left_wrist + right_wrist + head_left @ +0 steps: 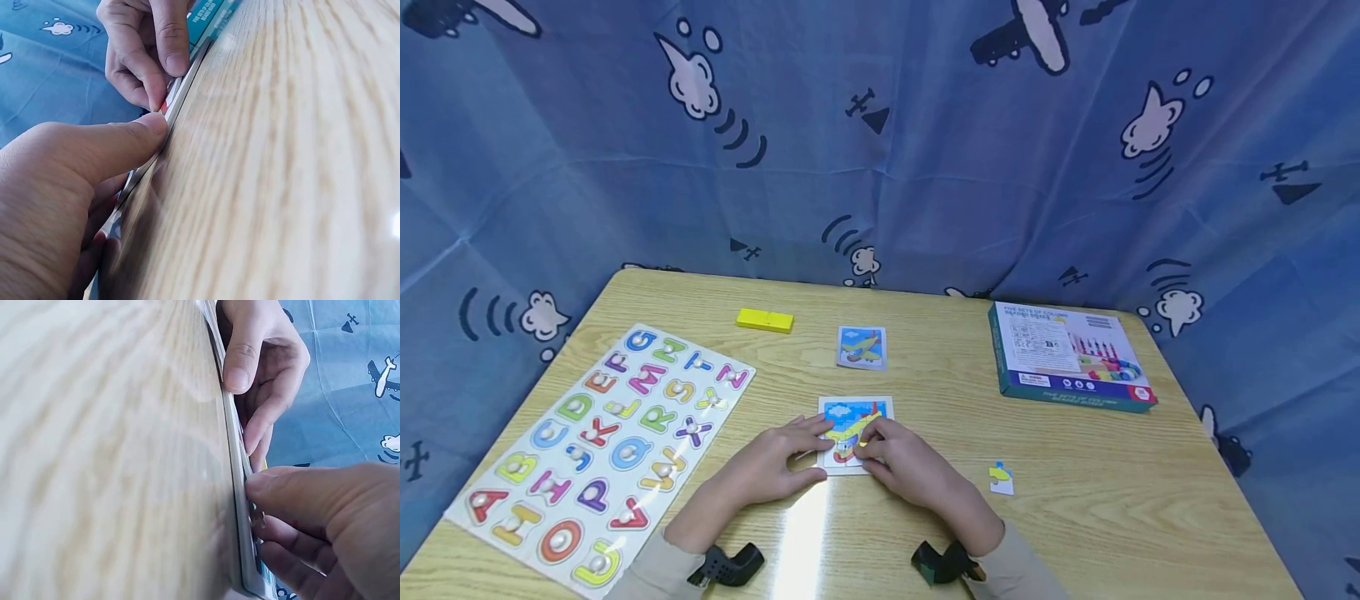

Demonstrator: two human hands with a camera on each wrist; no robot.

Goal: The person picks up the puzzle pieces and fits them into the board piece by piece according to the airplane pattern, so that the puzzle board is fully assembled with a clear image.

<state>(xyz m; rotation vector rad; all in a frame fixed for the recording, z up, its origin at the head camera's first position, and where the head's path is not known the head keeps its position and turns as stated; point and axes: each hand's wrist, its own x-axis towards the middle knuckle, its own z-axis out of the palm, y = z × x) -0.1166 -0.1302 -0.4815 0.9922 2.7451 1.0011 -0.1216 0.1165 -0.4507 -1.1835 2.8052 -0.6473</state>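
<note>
A jigsaw puzzle (pixel 839 411) with a yellow airplane on blue sky lies in its white-bordered tray (pixel 844 470) between the hands. My left hand (pixel 772 459) rests at the tray's left side, fingers stretched onto the picture and thumb (pixel 150 123) against the near edge. My right hand (pixel 910 463) is over the puzzle's lower right, thumb and fingers pinching a small puzzle piece (pixel 260 519) mostly hidden by them. One loose puzzle piece (pixel 1001 478), yellow, blue and white, lies on the table to the right.
Behind the tray lies a matching airplane picture card (pixel 862 347), with a yellow block (pixel 764 320) further left. An alphabet peg board (pixel 625 433) covers the table's left side. A boxed bead set (pixel 1071 357) sits at the back right, before a blue curtain (pixel 880 192).
</note>
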